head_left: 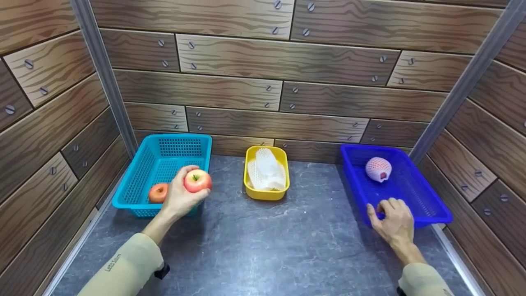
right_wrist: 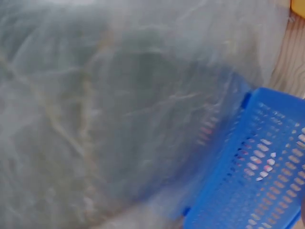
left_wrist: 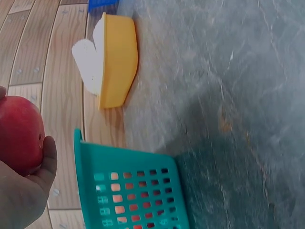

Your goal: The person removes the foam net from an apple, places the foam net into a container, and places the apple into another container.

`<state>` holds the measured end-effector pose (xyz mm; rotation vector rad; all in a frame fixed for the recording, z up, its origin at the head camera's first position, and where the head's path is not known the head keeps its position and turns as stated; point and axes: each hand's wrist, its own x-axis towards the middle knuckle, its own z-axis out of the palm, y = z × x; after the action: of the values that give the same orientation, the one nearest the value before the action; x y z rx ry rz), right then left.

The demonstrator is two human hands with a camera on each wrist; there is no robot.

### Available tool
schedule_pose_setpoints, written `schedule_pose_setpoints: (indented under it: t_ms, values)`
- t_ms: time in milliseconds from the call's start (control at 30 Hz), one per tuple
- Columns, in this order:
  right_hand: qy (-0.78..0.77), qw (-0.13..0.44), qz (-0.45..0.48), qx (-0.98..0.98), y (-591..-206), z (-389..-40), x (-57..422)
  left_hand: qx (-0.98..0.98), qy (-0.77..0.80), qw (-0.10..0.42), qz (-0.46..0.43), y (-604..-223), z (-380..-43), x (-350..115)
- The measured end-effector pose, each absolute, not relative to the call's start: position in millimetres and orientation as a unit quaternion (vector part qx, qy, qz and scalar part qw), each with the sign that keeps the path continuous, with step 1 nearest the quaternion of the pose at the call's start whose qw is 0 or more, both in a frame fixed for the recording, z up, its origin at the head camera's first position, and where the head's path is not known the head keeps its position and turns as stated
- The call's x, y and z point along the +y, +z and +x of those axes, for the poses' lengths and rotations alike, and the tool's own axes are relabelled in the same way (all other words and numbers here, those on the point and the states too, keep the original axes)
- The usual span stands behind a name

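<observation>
My left hand (head_left: 177, 198) grips a red and yellow apple (head_left: 197, 181), stem up, above the near right side of the teal basket (head_left: 181, 147). In the left wrist view, thumb and fingers wrap the same apple (left_wrist: 21, 136). Inside the teal basket lies another apple (head_left: 158, 193), partly hidden behind the left hand. My right hand (head_left: 393, 220) is over the near left edge of the blue basket (head_left: 415, 197), fingers loosely bent with nothing seen in them. Farther back in that basket sits a fruit in a pink-white foam net (head_left: 378, 169).
Between the two baskets, a small yellow bin (head_left: 266, 195) holds white foam nets (head_left: 268, 169). Wood-patterned walls (head_left: 238, 90) enclose the grey marbled tabletop (head_left: 267, 242) at the back and both sides.
</observation>
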<state>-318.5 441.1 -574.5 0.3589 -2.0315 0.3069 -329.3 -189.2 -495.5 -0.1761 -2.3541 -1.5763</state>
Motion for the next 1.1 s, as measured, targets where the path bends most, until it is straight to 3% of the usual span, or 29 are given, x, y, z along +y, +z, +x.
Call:
schedule_pose_setpoints:
  t_ms: [200, 767, 1100]
  values:
    - [0.134, 0.528, 0.14, -0.827, -586.4, -318.5, 447.3, -0.834, -0.532, 0.143, -0.035, -495.3, -341.1, -198.0]
    - [0.12, 0.503, 0.148, -0.843, -583.7, -322.4, 447.6, -0.861, -0.474, 0.175, 0.067, -485.3, -387.6, -254.8]
    - [0.136, 0.5, 0.145, -0.843, -583.1, -320.5, 448.1, -0.877, -0.436, 0.139, 0.144, -494.5, -409.8, -278.6]
